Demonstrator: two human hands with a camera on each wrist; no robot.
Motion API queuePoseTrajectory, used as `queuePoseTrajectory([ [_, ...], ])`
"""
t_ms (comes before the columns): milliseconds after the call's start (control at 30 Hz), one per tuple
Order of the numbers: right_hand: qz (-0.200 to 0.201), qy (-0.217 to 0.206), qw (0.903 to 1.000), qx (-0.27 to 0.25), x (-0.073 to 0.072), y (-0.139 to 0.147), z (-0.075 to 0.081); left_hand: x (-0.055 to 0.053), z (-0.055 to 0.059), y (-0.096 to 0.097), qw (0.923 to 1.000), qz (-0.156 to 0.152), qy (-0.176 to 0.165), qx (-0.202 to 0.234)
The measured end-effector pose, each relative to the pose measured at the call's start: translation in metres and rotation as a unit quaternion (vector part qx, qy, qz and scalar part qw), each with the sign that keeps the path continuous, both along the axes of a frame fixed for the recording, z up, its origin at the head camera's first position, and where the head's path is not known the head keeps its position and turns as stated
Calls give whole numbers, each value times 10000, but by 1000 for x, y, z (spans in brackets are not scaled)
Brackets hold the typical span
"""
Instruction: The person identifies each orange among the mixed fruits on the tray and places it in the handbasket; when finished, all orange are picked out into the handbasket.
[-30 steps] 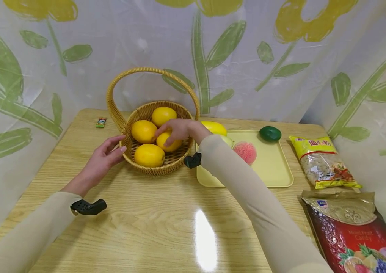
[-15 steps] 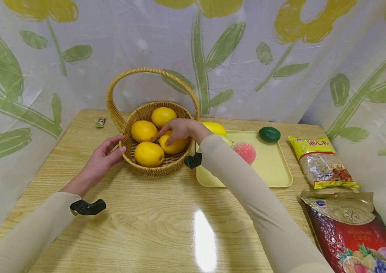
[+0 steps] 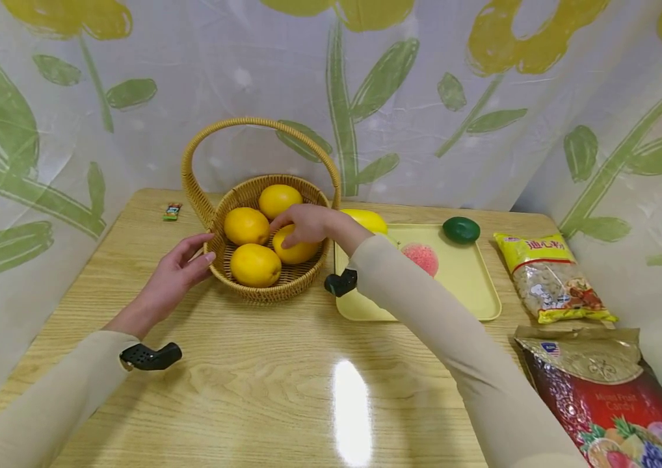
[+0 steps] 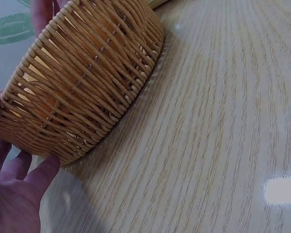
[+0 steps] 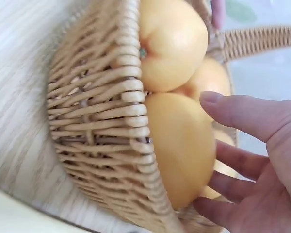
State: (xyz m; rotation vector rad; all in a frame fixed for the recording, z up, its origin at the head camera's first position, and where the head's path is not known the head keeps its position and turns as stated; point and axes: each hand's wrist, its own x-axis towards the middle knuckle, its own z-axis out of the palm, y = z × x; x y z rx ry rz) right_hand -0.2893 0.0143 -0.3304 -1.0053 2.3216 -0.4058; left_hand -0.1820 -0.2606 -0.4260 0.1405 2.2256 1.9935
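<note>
A woven wicker basket (image 3: 269, 294) with a tall arched handle holds several oranges, smooth and yellow-orange. My right hand (image 3: 305, 223) is inside it over the right-hand orange (image 3: 296, 250). In the right wrist view, the fingers of my right hand (image 5: 262, 160) are spread and lightly extended beside that orange (image 5: 177, 141), the thumb raised near it. A second orange (image 5: 172, 43) there shows a small green stem mark. My left hand (image 3: 175, 270) holds the basket's left rim. In the left wrist view, its fingers (image 4: 43, 174) touch the woven outer wall (image 4: 87, 87).
Right of the basket, a pale yellow tray (image 3: 465, 305) carries a pink round fruit (image 3: 421, 259), a yellow fruit (image 3: 369, 221) and a dark green one (image 3: 462, 230). Two bags, clear-and-yellow (image 3: 550, 279) and red candy (image 3: 612, 396), lie farther right. A small packet (image 3: 172, 211) is left.
The orange under my right hand has shifted slightly right within the basket, away from the others. My right wrist has since drawn a little right. The left hand stays at the rim.
</note>
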Motion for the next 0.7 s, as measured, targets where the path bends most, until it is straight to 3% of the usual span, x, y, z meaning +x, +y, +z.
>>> queuePoseTrajectory([
  [200,252,585,9962,-601,28,21,15,-1,-1,-1,10000,15,-14,-83],
  [333,2,677,9900,-1234,54,50,20,-2,-1,0,10000,7,6,-97],
  [500,-521,670,9807,-1759,84,90,10,-3,-3,0,10000,-6,17,-74],
  [700,-942,455,9707,-2161,114,131,-13,-2,-3,-1,9999,24,27,-93],
])
